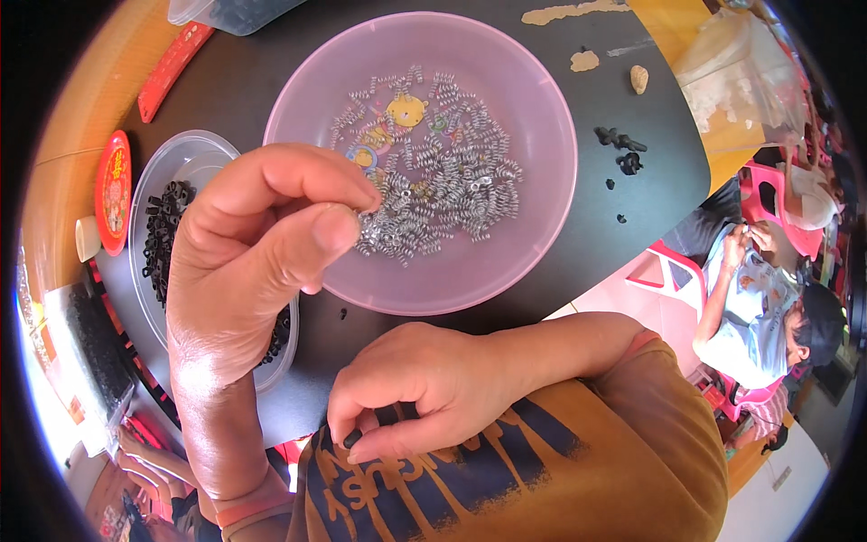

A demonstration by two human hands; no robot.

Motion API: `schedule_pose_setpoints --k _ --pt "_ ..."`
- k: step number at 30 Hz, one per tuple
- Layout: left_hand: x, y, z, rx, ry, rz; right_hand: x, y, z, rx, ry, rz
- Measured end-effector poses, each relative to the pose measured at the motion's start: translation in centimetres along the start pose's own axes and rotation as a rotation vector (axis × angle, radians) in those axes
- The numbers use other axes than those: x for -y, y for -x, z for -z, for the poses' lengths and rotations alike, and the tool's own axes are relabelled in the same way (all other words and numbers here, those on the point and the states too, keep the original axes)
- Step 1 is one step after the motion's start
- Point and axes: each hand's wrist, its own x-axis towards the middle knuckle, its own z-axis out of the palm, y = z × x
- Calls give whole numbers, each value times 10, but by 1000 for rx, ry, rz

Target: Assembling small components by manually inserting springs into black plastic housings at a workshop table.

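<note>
My left hand (pixel 271 230) is raised over the near left rim of a pink translucent bowl (pixel 551 208), thumb and forefinger pinched together. Whatever is between its fingertips cannot be told apart from the coil springs behind. Many small metal coil springs (pixel 452 194) lie loose in the bowl. Close to my body, my right hand (pixel 429 384) pinches a small black plastic part (pixel 352 439) between thumb and fingers. Partly behind my left hand and wrist stands a clear round tub (pixel 194 144) of small black parts (pixel 163 226).
Loose black pieces (pixel 623 149) and a small tan lump (pixel 638 79) lie on the dark table (pixel 632 226) at right. A red oval lid (pixel 115 191) and a red strip (pixel 174 72) are at left. Another person (pixel 754 307) sits at right.
</note>
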Motion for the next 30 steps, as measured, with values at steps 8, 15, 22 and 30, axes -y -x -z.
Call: schedule_pose_setpoints --k 8,15,22,30 --pt "-3 -2 -13 -36 -506 -114 6 3 -3 -60 11 -7" --pt "-17 33 -6 -239 -176 -101 24 2 -4 -282 -383 -144" --pt "11 92 -1 -444 13 -278 19 -13 -5 -285 -647 -186" --pt "17 117 2 -423 -39 -234 17 -18 -19 -312 -609 -297"
